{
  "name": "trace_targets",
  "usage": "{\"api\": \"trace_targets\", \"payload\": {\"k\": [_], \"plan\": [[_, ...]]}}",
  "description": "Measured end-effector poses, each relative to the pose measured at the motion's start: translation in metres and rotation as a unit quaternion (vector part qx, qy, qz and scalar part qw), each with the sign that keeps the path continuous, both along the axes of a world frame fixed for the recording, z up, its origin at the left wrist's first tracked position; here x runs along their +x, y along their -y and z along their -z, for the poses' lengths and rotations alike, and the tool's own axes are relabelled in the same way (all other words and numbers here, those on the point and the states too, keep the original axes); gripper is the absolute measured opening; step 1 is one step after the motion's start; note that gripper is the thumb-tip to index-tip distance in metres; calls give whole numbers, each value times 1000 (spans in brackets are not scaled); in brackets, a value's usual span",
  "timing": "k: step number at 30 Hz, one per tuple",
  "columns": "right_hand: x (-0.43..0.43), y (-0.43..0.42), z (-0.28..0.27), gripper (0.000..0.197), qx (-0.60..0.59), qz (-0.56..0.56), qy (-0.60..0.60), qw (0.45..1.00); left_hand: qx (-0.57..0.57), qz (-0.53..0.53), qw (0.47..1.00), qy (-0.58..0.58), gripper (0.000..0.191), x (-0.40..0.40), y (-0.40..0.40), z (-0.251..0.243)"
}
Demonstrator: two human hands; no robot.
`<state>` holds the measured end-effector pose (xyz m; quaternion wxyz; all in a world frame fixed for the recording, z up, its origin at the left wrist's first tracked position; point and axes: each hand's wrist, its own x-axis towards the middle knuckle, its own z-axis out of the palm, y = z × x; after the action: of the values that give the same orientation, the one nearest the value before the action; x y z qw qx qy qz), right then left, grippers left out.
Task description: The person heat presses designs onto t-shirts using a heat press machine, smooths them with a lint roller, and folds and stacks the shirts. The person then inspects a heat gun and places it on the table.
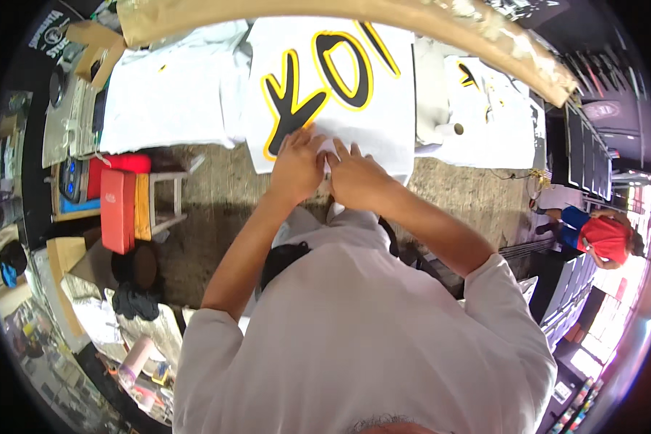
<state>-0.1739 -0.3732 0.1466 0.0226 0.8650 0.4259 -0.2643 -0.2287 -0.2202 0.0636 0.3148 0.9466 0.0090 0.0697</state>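
Observation:
A white cloth (pixel 352 127), likely a garment, lies before me with large black letters edged in yellow printed on it. Near its close edge, my left hand (pixel 299 165) and my right hand (pixel 358 176) rest side by side, their thumbs nearly touching. The left fingertips reach the foot of a black letter. Fingers of both hands are bent onto the fabric; whether they pinch it I cannot tell. More white fabric (pixel 168 103) is spread to the left, and a white printed cloth (pixel 499 119) lies to the right, beside a small cardboard tube (pixel 458 129).
A long cardboard piece (pixel 347 10) arches over the far side. At left are an open cardboard box (pixel 99 57), a red box (pixel 117 211) and a small wooden frame stand (pixel 168 198). A person in a red shirt (pixel 607 236) is at far right, near dark racks (pixel 588 152).

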Motion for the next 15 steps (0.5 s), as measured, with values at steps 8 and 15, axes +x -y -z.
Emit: {"api": "trace_targets", "payload": {"k": [8,15], "plan": [[26,-8,-159,49,145,-45,-9,988,-31,107,993,-32,50,28,3,-72],[22,14,-263,43,339,-93,-16,936,-50,323,942,-80,53,-5,-32,-279]]}}
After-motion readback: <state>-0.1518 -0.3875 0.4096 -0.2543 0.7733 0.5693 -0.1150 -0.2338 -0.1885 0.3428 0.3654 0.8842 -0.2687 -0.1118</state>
